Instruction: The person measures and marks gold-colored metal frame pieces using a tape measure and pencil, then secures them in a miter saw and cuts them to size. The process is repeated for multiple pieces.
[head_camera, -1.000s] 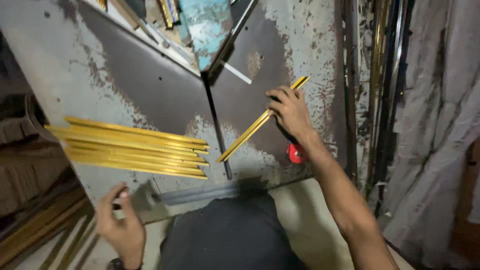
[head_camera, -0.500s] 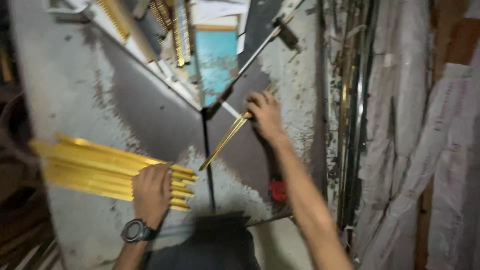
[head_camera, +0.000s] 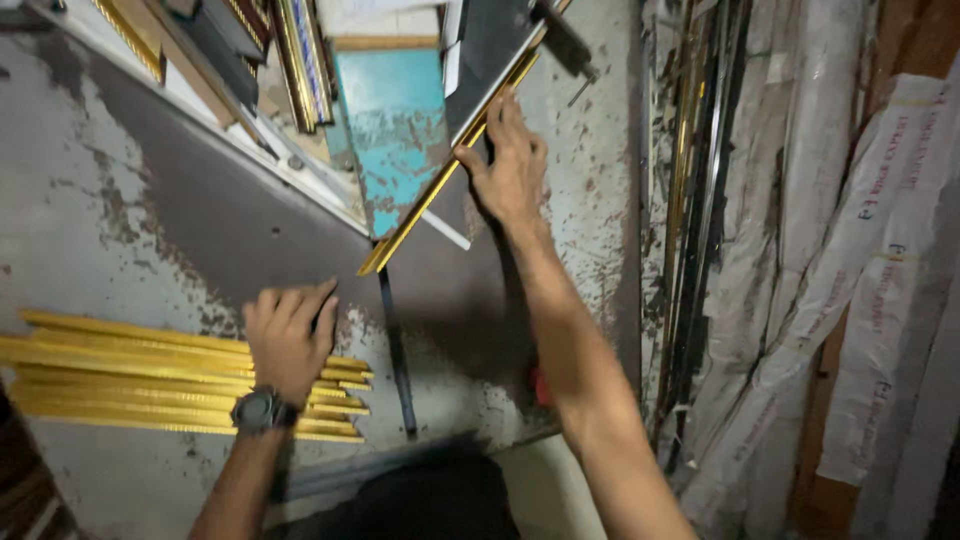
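1. The right hand (head_camera: 512, 165) pinches a gold moulding strip (head_camera: 440, 190) near its upper end; the strip's long axis runs from 1 o'clock down to 7 o'clock.
2. The left hand (head_camera: 288, 340), fingers spread, presses flat on the stack of gold strips (head_camera: 120, 380), at 7 o'clock from the held strip.

A long gold moulding strip (head_camera: 440, 180) lies slanted across the worn bench; more gold strips (head_camera: 130, 385) lie stacked flat nearby.

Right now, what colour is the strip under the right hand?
Gold, seen in the head view: the strip lies slanted under the right hand.
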